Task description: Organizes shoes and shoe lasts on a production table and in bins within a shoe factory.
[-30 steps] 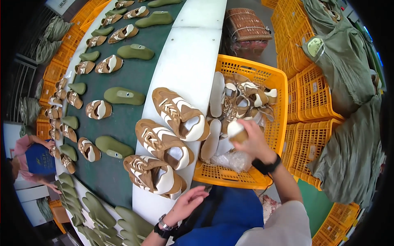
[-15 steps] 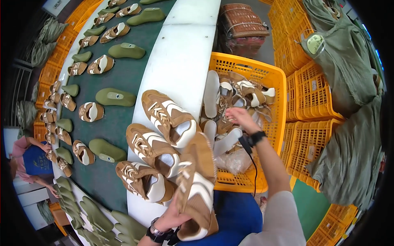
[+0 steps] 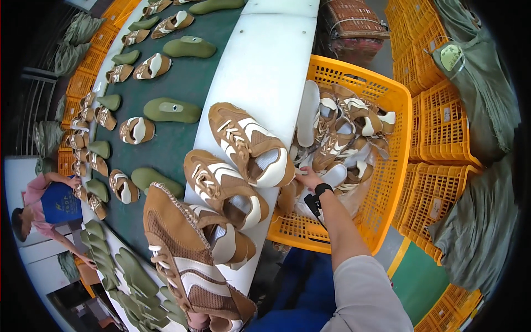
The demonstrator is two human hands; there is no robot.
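Note:
My left hand [image 3: 198, 320] is mostly hidden behind a brown-and-white sneaker upper [image 3: 191, 271], which it holds tilted at the lower left, its stitched lower edge showing. Over the left edge of a yellow plastic crate [image 3: 395, 166], my right hand [image 3: 311, 179] has its fingers drawn together; what they grip, if anything, is unclear. Inside the crate lie more brown-and-white uppers [image 3: 332, 145], a pale insole-shaped piece [image 3: 308, 113] and clear plastic. Three similar shoes, one of them [image 3: 251, 145] farthest back, sit on the white table edge [image 3: 265, 61] between my hands.
A dark green belt [image 3: 166, 130] left of the table carries green shoe lasts [image 3: 172, 110] and uppers in rows. Many lasts [image 3: 133, 274] pile at the lower left. A co-worker [image 3: 41, 202] stands beyond the belt. Stacked yellow crates [image 3: 442, 127] with grey-green cloth [image 3: 470, 210] line the right.
My left hand has carried the held upper leftward, in front of the table shoes. My right hand has shifted from over the crate's contents to its left edge. The whole view has swung slightly left.

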